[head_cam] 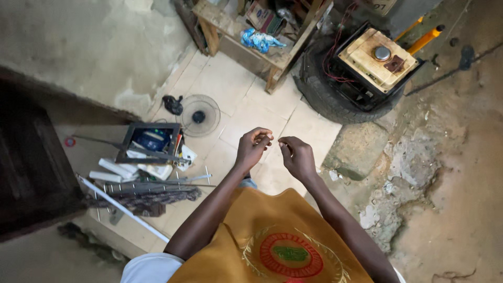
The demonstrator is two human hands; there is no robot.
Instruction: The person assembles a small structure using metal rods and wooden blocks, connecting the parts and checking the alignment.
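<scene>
From the head camera, both hands are raised in front of the body over the tiled floor [246,112], brought close together at the fingertips. The left hand [251,149] has its fingers curled in, thumb and forefinger pinched on something very small and thin [269,138]; it shows only as a pale fleck at the fingertips, so I cannot tell what it is. The right hand [297,157] faces it with its fingers bent and its tips also drawn together. Whether its grip has hold of the same small thing or of nothing cannot be told. Holding the two hands this near, tips toward each other, looks suited to fine work on a tiny part, which probably explains why it is kept up close under the eyes rather than down on the floor.

Towards the left edge of the tiles lies a loose spread of gear: an open dark-framed box with a blue part inside [151,142], white strips [112,170] beside it, and thin metal rods [157,184] lying flat below, all within arm's reach. A round fan guard [198,116] lies just beyond the box. Well apart, at the far right edge of the tiles, a generator [374,63] sits on a tyre [319,91], and a wooden shelf frame [246,31] stands at the far edge.
</scene>
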